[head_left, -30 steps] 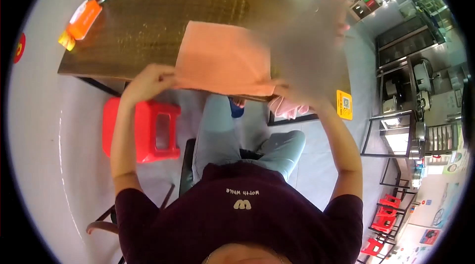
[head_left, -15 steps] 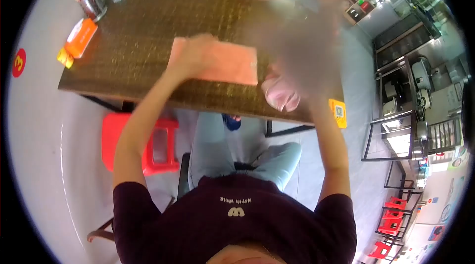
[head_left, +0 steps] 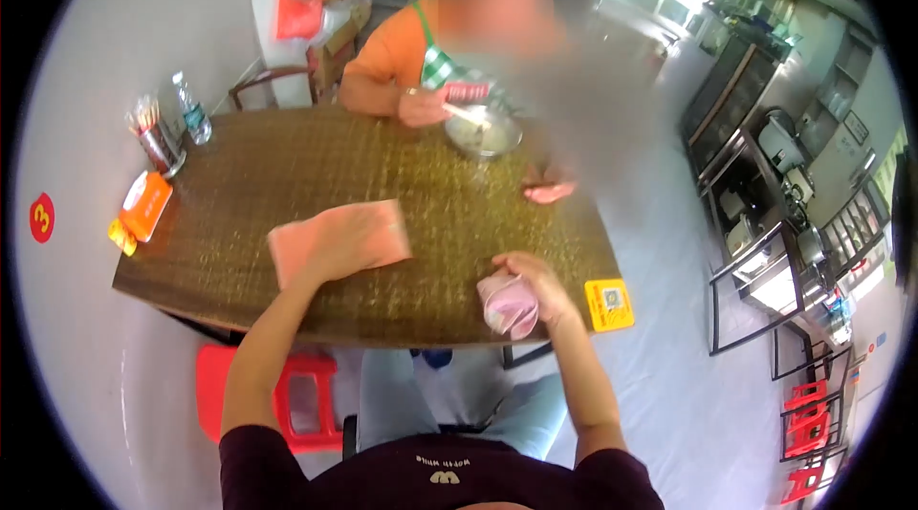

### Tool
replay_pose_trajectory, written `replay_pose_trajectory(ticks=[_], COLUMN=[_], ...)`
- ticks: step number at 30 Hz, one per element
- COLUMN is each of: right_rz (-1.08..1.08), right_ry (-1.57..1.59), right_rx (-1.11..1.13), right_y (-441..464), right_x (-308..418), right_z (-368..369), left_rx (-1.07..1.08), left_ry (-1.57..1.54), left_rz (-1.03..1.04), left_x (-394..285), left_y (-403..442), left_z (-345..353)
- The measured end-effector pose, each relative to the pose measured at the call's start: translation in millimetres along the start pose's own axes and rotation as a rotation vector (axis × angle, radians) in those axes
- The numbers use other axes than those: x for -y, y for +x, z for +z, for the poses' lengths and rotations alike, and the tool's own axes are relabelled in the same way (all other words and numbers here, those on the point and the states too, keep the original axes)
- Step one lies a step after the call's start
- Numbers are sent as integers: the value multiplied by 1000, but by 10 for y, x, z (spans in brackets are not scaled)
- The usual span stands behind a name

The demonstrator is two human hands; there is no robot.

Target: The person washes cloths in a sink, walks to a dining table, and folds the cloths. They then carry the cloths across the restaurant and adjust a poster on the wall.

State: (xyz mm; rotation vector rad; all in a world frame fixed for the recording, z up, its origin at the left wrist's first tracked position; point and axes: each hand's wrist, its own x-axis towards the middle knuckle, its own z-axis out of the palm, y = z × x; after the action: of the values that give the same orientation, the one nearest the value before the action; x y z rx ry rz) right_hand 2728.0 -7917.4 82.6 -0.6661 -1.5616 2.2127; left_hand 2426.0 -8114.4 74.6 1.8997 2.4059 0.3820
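My left hand (head_left: 346,244) lies flat on an orange-pink cloth (head_left: 292,244) spread on the brown wooden table. It is a little blurred, and its fingers stretch over the cloth. Toward the right front of the table, my right hand (head_left: 541,282) is wrapped around a bundled pale pink cloth (head_left: 510,307), which rests on or just above the tabletop; I cannot tell which. Right of that hand, a yellow card with a QR code (head_left: 610,303) sits at the table's edge.
Across the table (head_left: 239,214), a person in an orange shirt (head_left: 397,49) holds chopsticks (head_left: 467,114) over a metal bowl (head_left: 484,133). At left stand a holder of sticks (head_left: 161,147), a water bottle (head_left: 194,113) and an orange tissue pack (head_left: 145,205). A red stool (head_left: 311,400) is below.
The view has tilted up, bringing the person opposite and the bowl into sight. My left hand and the orange-pink cloth have slid left across the table. The pink cloth remains in my right hand.
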Motion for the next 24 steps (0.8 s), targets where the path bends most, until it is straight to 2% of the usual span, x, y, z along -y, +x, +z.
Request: replay_pose_trajectory(ticks=[1, 2, 3, 4, 5, 7, 8, 10, 12, 13, 16, 18, 20, 22, 24], right_rz=[-1, 4, -25, -56, -76, -91, -94, -89, -79, -86, -102, -98, -99, -131, -145], right_ry=[4, 34, 67, 96, 172, 149, 145, 166, 185, 209, 246, 293, 326, 372, 393], right_rx=[1, 2, -27, -45, -23, -41, -51, -48, -43, -36, 7, 50, 108, 107, 102], right_y=[-38, -94, -123, -107, -112, -134, -147, -198, -176, -172, -165, -180, -175, -203, -310], right_x=[-20, -37, -124, -182, -204, -183, -169, -112, -146, -158, -155, -140, -159, -135, -114], right_z=[-23, -22, -73, -124, -162, -156, -135, -62, -81, -95, -119, -107, -105, -78, -62], left_rx=[16, -68, -119, -311, -324, -402, -478, -199, -106, -114, -139, -35, 13, 101, 31], left_ry=[15, 52, -179, 10, -103, 44, 313, 342, 374, 277, 93, 160, 98, 6, 52], left_rz=[-70, -146, -237, -244, -381, -531, -528, -727, -746, -723, -554, -466, -322, -280, -116], left_x=[248, 595, 879, 1457, 1607, 1920, 2076, 1790, 1654, 1453, 1017, 563, 5, -610, -889], left_y=[-85, -308, -491, -762, -1003, -1527, -1705, -1708, -1679, -1654, -1533, -1419, -1231, -929, -695], left_z=[-25, 14, -129, 63, -134, -188, -113, -258, -236, -255, -66, 9, 5, -60, 171])
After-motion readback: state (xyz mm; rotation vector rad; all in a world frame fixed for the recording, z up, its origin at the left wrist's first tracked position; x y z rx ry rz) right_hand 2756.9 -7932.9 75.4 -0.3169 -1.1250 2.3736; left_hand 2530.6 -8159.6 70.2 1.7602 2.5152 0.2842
